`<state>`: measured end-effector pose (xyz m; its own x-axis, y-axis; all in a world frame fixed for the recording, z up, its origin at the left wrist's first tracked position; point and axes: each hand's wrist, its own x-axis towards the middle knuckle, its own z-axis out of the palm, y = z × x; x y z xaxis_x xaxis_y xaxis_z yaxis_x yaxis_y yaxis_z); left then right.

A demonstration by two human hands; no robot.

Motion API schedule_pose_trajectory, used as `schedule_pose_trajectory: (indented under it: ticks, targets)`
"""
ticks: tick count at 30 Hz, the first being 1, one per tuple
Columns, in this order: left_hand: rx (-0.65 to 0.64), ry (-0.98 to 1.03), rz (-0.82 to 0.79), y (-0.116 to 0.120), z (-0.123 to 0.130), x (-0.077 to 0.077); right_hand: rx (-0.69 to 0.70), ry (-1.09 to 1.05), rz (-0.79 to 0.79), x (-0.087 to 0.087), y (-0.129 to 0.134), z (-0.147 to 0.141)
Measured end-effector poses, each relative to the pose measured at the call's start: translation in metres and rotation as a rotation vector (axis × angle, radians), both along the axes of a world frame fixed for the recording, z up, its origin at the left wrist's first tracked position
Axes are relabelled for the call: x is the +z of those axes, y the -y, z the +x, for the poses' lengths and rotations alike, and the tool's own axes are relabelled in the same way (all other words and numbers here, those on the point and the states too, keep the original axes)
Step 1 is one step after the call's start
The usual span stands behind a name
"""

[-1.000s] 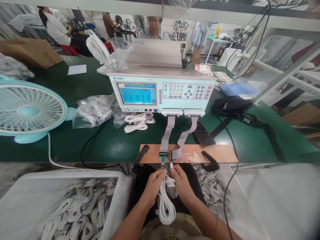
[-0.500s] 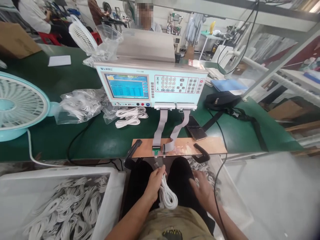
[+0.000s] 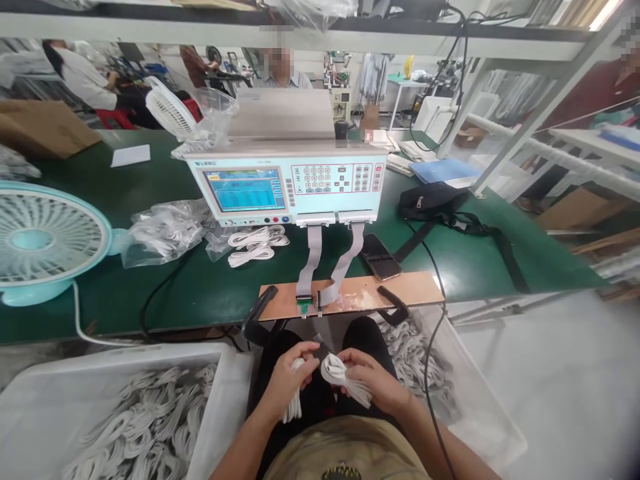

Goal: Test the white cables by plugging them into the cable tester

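Green bench (image 3: 210, 293) fills the view ahead of me, and most of what sits on it is arranged around the pale blue cable tester (image 3: 287, 180) at centre, screen and keypad tilted toward my seat so they read at a glance. Two grey ribbon leads (image 3: 327, 263) drop from its front sockets to a wooden board (image 3: 370, 297) clamped at the bench edge, which puts the test connectors right above my lap, within a short reach. To my left a teal desk fan (image 3: 43, 243) faces me; past it lie clear bags of coiled cable (image 3: 163, 230) and a few loose white coils (image 3: 257, 243) just in front of the tester. A black pouch (image 3: 433, 200) and a phone (image 3: 380, 257) sit off to the right, out of the working lane. Below the bench, a white bin (image 3: 115, 363) at my left knee is heaped with white cable bundles, and a second bin (image 3: 480, 413) at my right holds more, likely one side for each stage. Over my lap, my left hand (image 3: 285, 380) is closed around a white cable bundle (image 3: 296, 400) that hangs down from the fist. My right hand (image 3: 377, 383) grips a second coiled cable (image 3: 345, 377), fingers curled over it, its end turned toward the left hand. Both bundles sit just below the board's connectors, close together but not touching.
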<state>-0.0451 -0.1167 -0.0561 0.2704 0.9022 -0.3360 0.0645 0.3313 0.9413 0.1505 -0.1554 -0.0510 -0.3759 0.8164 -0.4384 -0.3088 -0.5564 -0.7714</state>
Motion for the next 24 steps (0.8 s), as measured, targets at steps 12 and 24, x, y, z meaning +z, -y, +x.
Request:
schedule_pose_trajectory:
  ticks: [12, 24]
  targets:
    - [-0.247, -0.127, 0.141, -0.013, 0.003, 0.022, 0.265, 0.641, 0.597, 0.018, -0.008, -0.013]
    - [-0.086, -0.069, 0.016, -0.033, -0.001, 0.02, -0.126, 0.954, 0.899, 0.006, -0.043, -0.035]
